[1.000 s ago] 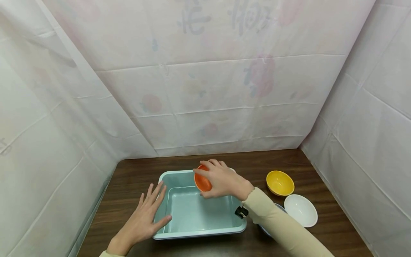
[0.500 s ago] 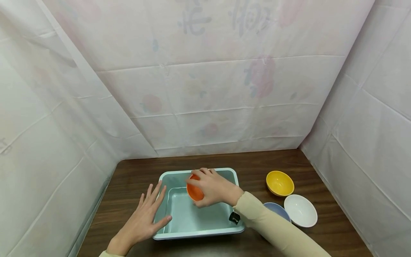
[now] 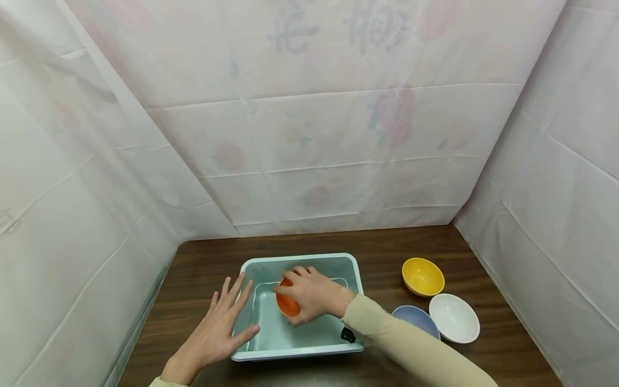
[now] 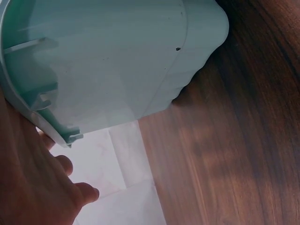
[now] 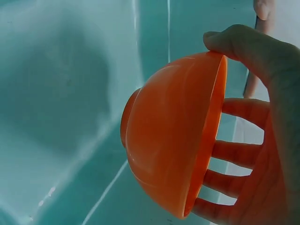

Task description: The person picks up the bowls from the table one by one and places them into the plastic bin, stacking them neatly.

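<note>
While the orange bowl (image 3: 287,302) is rim-gripped by the right hand (image 3: 311,293), its base's pointed into the tub (image 3: 290,342), left hand (image 3: 218,332) splayed alongside.

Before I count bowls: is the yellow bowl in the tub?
No, the yellow bowl sits on the tabletop, right of the tub.

The round orange bowl (image 5: 173,136) looks like smooth, glossy plastic; the pale teal rectangular tub (image 3: 280,334), smooth plastic too, has a softer sheen. At right, the round yellow bowl (image 3: 423,277) and round white bowl (image 3: 453,318) gleam from here. The dark brown table (image 3: 193,279) shows wood grain, the cream sleeve (image 3: 406,344) matt cloth, the far white sheet (image 3: 309,134) creases.
</note>
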Demonstrator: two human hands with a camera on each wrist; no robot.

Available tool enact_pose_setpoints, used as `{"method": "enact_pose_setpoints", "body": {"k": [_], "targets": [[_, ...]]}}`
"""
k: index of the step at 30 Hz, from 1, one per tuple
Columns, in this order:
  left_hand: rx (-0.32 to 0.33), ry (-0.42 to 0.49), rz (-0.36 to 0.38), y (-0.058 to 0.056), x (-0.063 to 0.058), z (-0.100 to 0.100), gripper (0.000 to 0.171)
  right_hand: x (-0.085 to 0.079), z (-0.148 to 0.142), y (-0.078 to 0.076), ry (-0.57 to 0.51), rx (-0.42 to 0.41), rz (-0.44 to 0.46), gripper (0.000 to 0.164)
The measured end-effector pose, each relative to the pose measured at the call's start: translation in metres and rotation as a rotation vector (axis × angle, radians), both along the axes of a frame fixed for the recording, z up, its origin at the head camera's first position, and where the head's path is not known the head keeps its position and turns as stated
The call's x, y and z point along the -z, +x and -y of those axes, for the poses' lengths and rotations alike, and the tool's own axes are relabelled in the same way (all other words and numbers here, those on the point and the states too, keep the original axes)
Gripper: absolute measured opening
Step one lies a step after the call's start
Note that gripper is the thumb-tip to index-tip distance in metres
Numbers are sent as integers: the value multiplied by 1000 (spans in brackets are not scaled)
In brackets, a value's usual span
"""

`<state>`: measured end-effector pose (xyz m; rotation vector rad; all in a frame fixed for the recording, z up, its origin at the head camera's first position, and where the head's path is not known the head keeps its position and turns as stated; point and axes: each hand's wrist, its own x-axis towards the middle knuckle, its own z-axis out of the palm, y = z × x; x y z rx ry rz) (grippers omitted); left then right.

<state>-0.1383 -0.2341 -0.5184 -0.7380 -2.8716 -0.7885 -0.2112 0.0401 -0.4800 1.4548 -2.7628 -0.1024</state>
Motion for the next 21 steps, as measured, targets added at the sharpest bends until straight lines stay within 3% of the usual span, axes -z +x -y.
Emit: {"method": "enact_pose_setpoints", "body": {"k": [21], "targets": [[-9,2,6,-1,1,0,88,24,21,-5,93,-18,85,75]]}}
